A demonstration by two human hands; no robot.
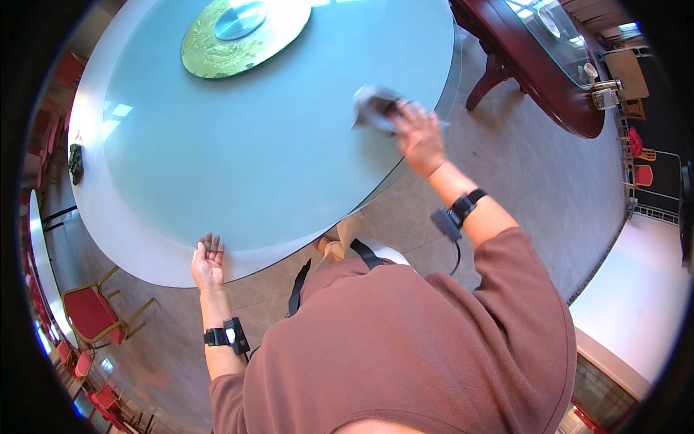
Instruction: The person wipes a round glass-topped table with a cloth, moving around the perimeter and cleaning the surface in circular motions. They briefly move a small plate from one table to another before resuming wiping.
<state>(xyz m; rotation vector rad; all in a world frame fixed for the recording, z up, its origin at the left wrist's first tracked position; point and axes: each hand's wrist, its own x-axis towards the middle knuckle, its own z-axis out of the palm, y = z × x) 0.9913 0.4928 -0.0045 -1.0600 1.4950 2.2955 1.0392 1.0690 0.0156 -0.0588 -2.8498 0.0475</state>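
Before me stands a large round white table (89,222) topped with a glass sheet (238,157). The sheet sits off-centre, overhanging the table on the right. My right hand (420,135) presses a grey cloth (374,108) onto the glass near that side; hand and cloth are blurred. Palm up, my left hand (209,266) lies at the near edge of the table. Its fingers reach the glass rim and look tinted, as if beneath the glass; whether they grip it is unclear. A gold-patterned turntable (209,57) with a silvery centre disc (241,21) rests farther back.
A dark green cloth (76,163) hangs at the table's left rim. A dark red wooden table (520,65) carries glass and cups (604,97) at right. Red chairs (92,314) stand to the left. A white surface (629,293) lies at lower right.
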